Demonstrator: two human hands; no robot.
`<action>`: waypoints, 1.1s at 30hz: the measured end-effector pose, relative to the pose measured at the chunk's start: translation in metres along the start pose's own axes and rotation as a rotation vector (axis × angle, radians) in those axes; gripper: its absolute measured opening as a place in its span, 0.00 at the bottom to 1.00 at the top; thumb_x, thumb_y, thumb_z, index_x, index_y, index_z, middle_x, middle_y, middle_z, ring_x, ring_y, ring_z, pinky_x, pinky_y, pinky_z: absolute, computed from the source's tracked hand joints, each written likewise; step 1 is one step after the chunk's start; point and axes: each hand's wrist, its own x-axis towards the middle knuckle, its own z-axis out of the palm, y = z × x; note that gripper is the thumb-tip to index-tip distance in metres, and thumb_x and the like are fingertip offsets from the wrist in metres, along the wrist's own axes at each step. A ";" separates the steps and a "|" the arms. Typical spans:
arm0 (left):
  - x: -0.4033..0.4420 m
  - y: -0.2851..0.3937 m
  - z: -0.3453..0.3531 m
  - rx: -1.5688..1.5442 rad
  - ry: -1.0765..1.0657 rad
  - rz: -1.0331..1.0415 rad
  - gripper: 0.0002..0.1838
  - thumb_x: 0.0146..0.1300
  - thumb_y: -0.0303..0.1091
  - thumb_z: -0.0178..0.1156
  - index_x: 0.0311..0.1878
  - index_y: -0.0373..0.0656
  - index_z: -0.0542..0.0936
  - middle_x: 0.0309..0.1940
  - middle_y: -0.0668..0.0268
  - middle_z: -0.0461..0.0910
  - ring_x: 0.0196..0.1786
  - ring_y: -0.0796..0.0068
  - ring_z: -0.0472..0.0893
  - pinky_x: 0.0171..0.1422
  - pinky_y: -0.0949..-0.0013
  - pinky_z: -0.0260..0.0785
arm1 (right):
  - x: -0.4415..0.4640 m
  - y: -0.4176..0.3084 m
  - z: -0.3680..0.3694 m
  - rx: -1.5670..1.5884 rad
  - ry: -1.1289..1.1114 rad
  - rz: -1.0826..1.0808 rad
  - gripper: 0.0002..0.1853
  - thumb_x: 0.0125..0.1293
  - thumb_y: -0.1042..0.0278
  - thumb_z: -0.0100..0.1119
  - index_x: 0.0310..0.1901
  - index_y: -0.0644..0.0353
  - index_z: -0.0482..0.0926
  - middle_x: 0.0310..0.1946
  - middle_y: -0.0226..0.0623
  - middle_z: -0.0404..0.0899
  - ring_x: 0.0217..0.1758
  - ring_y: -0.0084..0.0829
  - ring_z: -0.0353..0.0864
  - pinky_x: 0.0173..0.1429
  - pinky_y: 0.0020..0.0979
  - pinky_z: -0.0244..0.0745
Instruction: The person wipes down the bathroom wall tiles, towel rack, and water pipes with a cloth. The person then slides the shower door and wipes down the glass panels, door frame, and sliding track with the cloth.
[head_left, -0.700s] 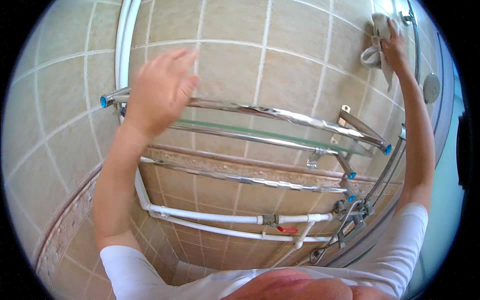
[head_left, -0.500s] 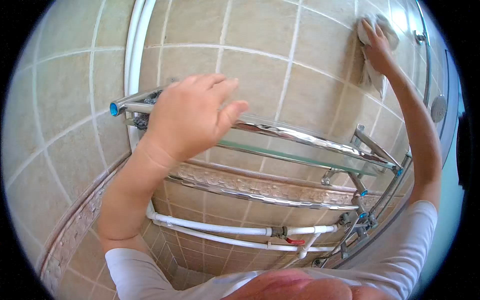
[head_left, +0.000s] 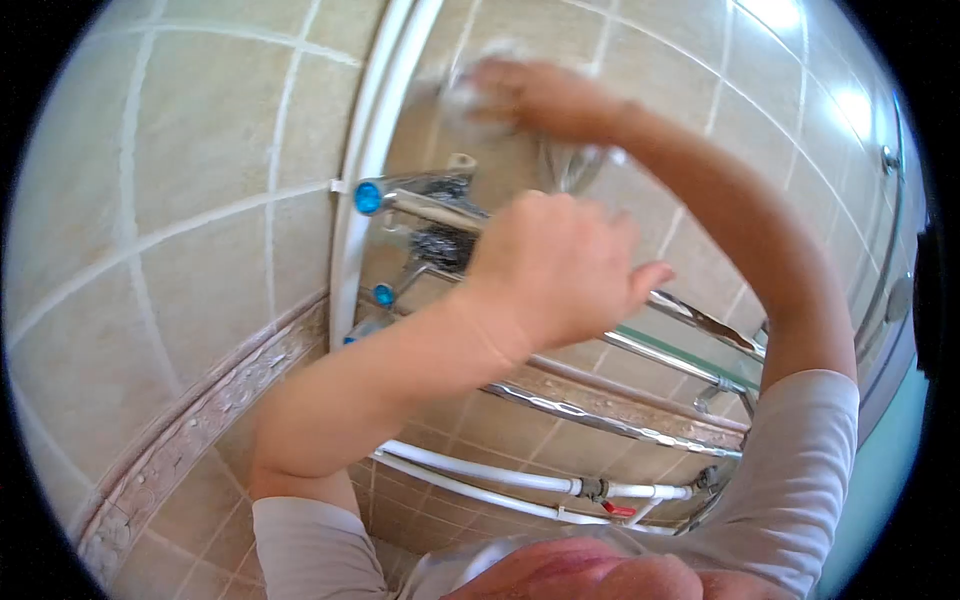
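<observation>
Quickly, what's the right hand (head_left: 540,95) doing?

"Clutching white cloth (head_left: 465,105), upper centre, apparently keeping it against tiles (head_left: 670,100)."

"Left hand (head_left: 555,262)?"

"Covering rail (head_left: 700,320) mid-frame, maybe steadying; can't tell how closed."

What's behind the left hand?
The metal rack passes behind the left hand, showing on both sides, with tiled wall beyond. The covered stretch can't be seen.

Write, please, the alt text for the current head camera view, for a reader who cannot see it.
A person's right hand, blurred, holds a whitish cloth up at a beige tiled wall. The left hand is in front of a shiny metal rack; whether it touches the rack is unclear. White pipes run upward near the rack's left end.
</observation>
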 end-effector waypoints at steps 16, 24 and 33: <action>-0.005 -0.005 0.007 -0.131 0.156 0.053 0.20 0.55 0.51 0.57 0.20 0.44 0.79 0.18 0.59 0.77 0.25 0.61 0.79 0.33 0.62 0.72 | 0.050 0.009 -0.003 -0.260 -0.015 0.241 0.23 0.60 0.74 0.48 0.57 0.45 0.74 0.64 0.41 0.64 0.66 0.42 0.63 0.68 0.36 0.61; -0.005 -0.006 0.005 -0.106 0.164 0.058 0.19 0.56 0.51 0.56 0.21 0.44 0.79 0.19 0.60 0.78 0.25 0.59 0.79 0.33 0.60 0.71 | -0.014 -0.031 -0.019 -0.126 -0.177 0.204 0.21 0.56 0.73 0.50 0.51 0.44 0.79 0.50 0.31 0.76 0.60 0.37 0.68 0.66 0.39 0.58; -0.004 -0.004 0.005 -0.024 0.099 0.037 0.17 0.56 0.49 0.57 0.22 0.45 0.76 0.20 0.61 0.76 0.25 0.58 0.78 0.29 0.57 0.69 | -0.134 0.113 -0.056 -0.414 -0.170 0.760 0.25 0.56 0.65 0.48 0.58 0.44 0.72 0.67 0.35 0.59 0.72 0.46 0.46 0.73 0.50 0.39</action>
